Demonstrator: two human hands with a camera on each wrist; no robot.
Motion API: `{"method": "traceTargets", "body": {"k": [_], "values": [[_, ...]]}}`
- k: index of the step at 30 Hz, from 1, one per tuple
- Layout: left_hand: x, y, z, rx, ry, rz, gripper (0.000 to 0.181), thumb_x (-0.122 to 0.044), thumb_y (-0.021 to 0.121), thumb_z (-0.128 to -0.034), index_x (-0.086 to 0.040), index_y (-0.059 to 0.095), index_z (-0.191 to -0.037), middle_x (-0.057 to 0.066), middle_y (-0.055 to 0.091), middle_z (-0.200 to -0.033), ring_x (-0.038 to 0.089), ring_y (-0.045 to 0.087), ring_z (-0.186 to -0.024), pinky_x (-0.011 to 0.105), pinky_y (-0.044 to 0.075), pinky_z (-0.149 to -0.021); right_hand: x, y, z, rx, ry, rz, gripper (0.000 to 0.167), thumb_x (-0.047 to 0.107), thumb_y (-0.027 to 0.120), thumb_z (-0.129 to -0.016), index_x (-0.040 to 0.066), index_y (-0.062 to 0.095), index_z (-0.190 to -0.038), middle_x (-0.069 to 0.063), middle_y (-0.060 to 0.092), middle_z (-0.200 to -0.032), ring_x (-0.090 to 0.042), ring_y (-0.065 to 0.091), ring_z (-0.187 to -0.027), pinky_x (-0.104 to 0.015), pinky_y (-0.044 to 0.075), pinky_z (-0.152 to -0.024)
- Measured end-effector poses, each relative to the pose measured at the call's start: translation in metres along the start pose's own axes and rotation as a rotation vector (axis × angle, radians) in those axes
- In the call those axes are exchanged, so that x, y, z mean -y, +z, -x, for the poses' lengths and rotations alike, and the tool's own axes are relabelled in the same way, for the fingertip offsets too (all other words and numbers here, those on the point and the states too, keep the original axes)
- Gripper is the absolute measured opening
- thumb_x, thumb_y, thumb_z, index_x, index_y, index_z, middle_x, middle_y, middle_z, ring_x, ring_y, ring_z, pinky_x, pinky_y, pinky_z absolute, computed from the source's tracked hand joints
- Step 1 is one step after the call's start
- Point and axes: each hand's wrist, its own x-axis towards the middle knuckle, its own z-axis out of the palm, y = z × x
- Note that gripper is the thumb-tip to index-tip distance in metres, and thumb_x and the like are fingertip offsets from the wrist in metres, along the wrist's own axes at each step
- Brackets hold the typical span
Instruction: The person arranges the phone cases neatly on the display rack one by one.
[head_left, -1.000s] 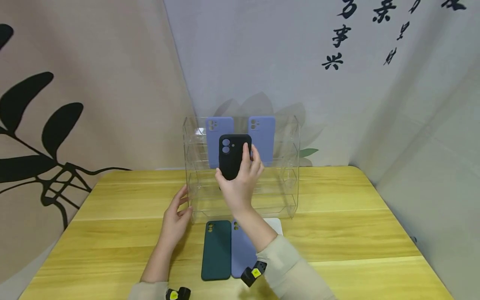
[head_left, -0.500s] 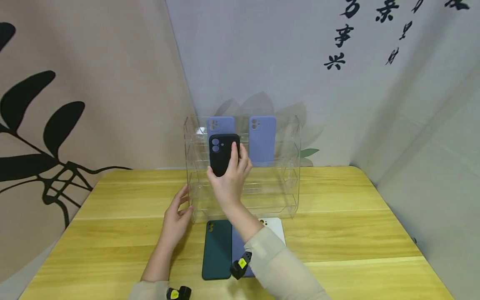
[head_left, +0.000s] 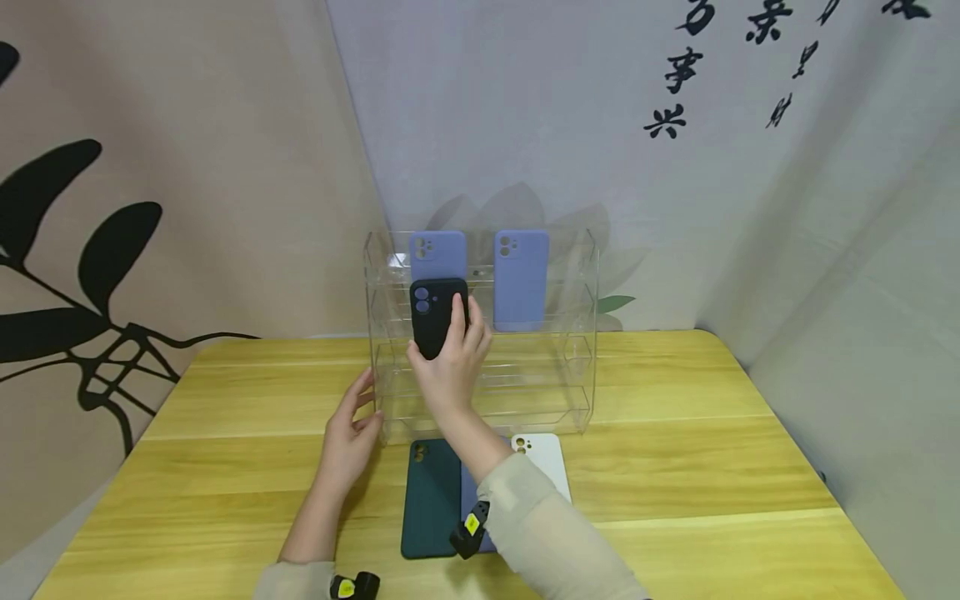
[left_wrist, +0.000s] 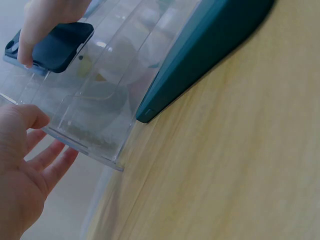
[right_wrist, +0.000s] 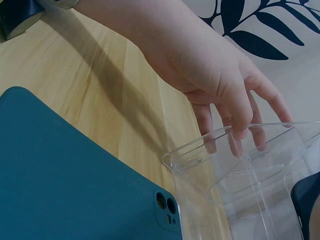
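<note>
My right hand (head_left: 452,371) holds a black phone case (head_left: 433,321) by its sides, with the thumb at its lower left and fingers along its right. The case stands upright at an upper tier of a clear tiered display rack (head_left: 540,410). Behind it, a lavender phone case (head_left: 437,254) is partly covered; another lavender case (head_left: 521,283) stands to the right. My left hand (head_left: 348,442) grips the rack's left side edge, with thumb and fingers on opposite faces in the left wrist view. Whether the black case touches the tier is unclear.
On the wooden table (head_left: 712,467), before the rack, lie a dark green phone case (head_left: 431,500), a lavender case (head_left: 468,492) mostly under my right forearm, and a white case (head_left: 543,462). A printed curtain (head_left: 525,108) hangs behind the table.
My right hand has carried the black case left, then slightly down, in front of the left lavender case. More of the white case shows now. My left hand stays on the rack.
</note>
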Motion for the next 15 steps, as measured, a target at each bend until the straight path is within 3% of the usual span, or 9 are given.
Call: {"method": "traceTargets", "body": {"k": [3, 15], "values": [[-0.0002, -0.0004, -0.0002, 0.000, -0.003, -0.001, 0.062, 0.016, 0.054, -0.0880, 0.000, 0.036, -0.145, 0.027, 0.044, -0.138, 0.043, 0.049, -0.117, 0.030, 0.050, -0.081, 0.0013, 0.0014, 0.0002, -0.002, 0.000, 0.004, 0.092, 0.020, 0.086, -0.069, 0.006, 0.035, -0.144, -0.019, 0.035, -0.142, -0.038, 0.036, -0.121, -0.049, 0.035, -0.100], [-0.0008, -0.0004, -0.0004, 0.005, -0.014, 0.007, 0.062, 0.015, 0.054, -0.0885, 0.000, 0.035, -0.146, 0.027, 0.044, -0.139, 0.042, 0.049, -0.117, 0.051, 0.048, -0.084, -0.0037, 0.0073, 0.0060, 0.027, 0.007, 0.012, 0.091, 0.019, 0.086, -0.069, 0.005, 0.036, -0.144, -0.018, 0.032, -0.143, -0.037, 0.034, -0.123, -0.049, 0.034, -0.100]]}}
